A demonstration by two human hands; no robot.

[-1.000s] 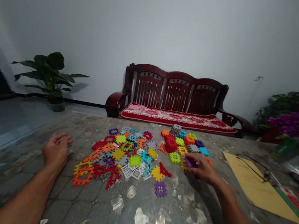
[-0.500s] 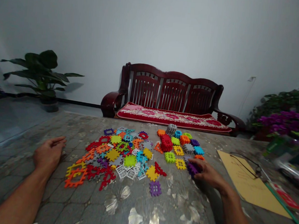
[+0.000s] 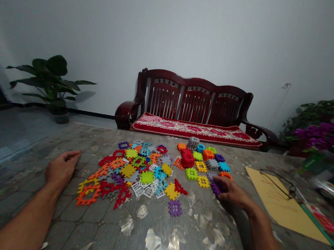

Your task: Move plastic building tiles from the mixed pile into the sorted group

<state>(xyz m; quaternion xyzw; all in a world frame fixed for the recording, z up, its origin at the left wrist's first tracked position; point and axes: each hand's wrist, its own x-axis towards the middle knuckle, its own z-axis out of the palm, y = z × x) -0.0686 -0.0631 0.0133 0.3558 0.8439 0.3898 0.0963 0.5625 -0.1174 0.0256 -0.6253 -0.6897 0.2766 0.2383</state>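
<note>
My right hand has its thumb and fingers around a purple notched square block at the near right end of the sorted blocks. Part of that block is under the fingers. My left hand rests on the table, left of a loose heap of interlocking pieces, its fingers loosely stretched and nothing visible in them. In the heap are an orange frame piece, a lime square and white window pieces. Apart at the front lies a lighter purple window block.
Behind the sorted blocks stand a red stack and a grey stack. A yellow-brown sheet with glasses and a green pencil lies at right. Beyond the table is a wooden bench.
The whole view has shifted slightly to the right and up. My left hand appears a little nearer the heap. My right hand stays at the purple block.
</note>
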